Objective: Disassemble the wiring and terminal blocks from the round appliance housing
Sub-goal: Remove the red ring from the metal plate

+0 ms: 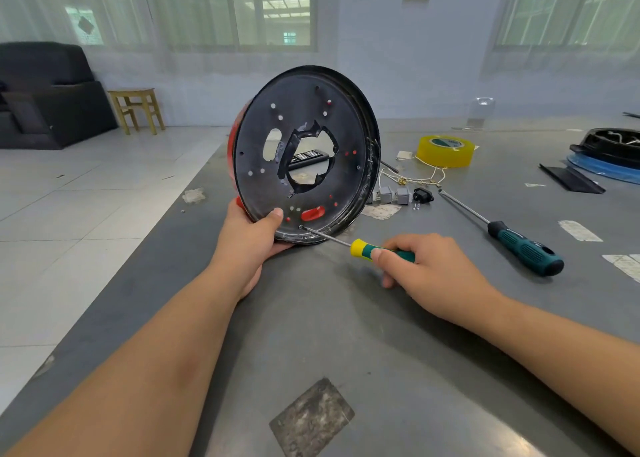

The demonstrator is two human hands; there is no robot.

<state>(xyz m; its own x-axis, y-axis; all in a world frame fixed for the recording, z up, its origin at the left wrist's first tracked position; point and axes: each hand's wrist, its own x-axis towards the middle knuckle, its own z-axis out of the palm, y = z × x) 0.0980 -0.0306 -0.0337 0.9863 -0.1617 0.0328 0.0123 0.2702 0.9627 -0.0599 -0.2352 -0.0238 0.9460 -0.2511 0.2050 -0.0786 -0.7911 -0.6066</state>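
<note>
The round black housing [349, 134] with a red outer shell stands on its edge on the grey table, its inner face with a ragged central hole toward me. My left hand [251, 238] grips its lower rim, thumb on the inner face. My right hand [426, 266] holds a small screwdriver [363, 248] with a yellow and green handle; its tip touches the housing's lower inside near the rim. Behind the housing lie grey terminal blocks [394, 195], a black socket [423, 196] and pale wires [420, 179] loose on the table.
A larger green-handled screwdriver [519, 247] lies to the right. A yellow tape roll [445, 151] sits behind the wires. A black and blue part [609, 158] is at the far right, a clear container [480, 113] at the back. The table's left edge [194, 179] drops to a tiled floor.
</note>
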